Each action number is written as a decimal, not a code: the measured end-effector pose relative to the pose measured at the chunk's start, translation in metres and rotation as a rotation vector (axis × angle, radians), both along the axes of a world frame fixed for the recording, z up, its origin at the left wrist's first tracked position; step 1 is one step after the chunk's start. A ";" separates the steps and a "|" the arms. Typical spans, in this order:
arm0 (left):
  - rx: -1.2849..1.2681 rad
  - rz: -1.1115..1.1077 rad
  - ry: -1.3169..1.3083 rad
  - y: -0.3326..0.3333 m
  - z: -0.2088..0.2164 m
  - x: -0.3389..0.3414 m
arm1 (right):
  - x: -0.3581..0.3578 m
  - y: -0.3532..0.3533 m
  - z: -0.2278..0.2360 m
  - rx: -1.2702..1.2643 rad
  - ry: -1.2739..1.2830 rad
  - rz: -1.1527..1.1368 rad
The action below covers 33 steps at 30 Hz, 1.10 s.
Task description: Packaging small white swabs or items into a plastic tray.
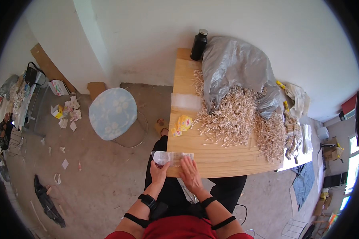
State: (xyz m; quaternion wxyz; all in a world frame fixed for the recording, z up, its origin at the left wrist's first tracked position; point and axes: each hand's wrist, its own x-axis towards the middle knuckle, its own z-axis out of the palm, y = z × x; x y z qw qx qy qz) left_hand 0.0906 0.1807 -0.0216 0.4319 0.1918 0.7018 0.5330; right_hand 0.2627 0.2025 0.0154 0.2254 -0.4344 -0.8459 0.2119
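Note:
Near the front left corner of the wooden table lies a clear plastic bag [174, 159], with a white rounded piece [161, 156] at its left end. Thin parallel sticks seem to show through the bag, though they are too small to make out surely. My left hand [158, 173] grips the bag's left end at the table edge. Flat across its right end rests my right hand [191, 175], fingers stretched out. Beyond my hands spreads a large heap of loose cotton swabs [227, 119], partly under a grey plastic sack [237, 59].
Small yellow packets [182, 124] lie on the wooden table [219, 161], left of the heap. A black bottle [199, 44] stands at the far edge. Bundled swabs [293, 137] are at right. A stool with a light blue cover [113, 113] stands left; litter dots the floor.

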 end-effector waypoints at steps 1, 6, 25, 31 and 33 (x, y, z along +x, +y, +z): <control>0.032 0.010 -0.066 0.001 0.001 -0.002 | 0.001 0.000 0.000 -0.012 0.129 -0.072; 0.056 -0.051 -0.208 -0.001 0.028 -0.001 | 0.007 -0.007 0.012 0.020 0.141 -0.137; 0.053 0.028 -0.033 -0.001 0.017 0.007 | -0.022 0.020 0.014 0.214 -0.057 -0.028; 0.013 0.026 0.009 0.001 0.024 0.009 | -0.021 0.019 0.010 0.202 -0.007 -0.061; 0.031 0.036 -0.006 -0.001 0.021 0.008 | -0.023 0.018 0.010 0.165 0.007 -0.085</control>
